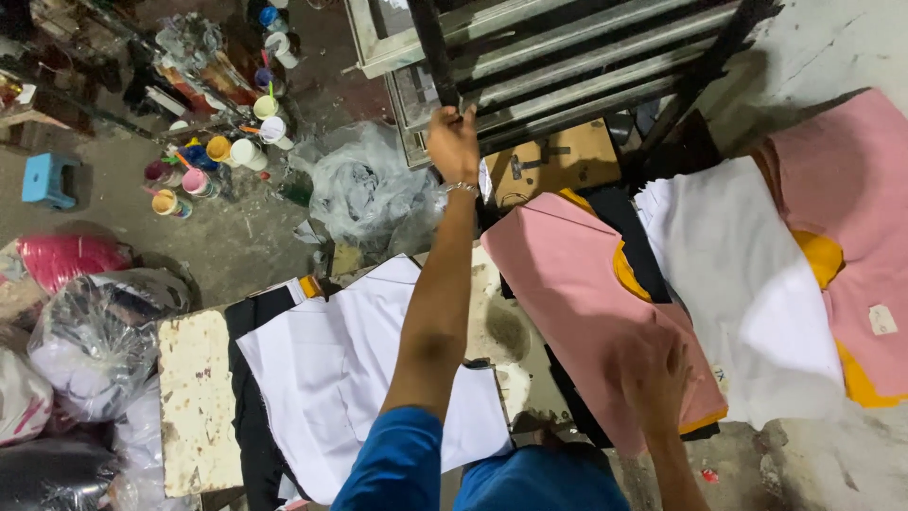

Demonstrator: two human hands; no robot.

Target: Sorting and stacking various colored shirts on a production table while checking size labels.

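While two pink garments (577, 284) and two white ones (350, 369) lie across the desk (199, 397), the left hand (454, 142) reaches up with its fingers curled shut around a bar of the metal frame (567, 57). The right hand (654, 374) lies spread flat on the nearer pink garment, at its lower edge. Roughly nine paint cups (222, 151) stand on the floor.

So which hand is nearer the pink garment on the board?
Right. The right hand rests flat on the pink garment, near its lower edge. The left hand is stretched up and away, gripping the metal frame above it.
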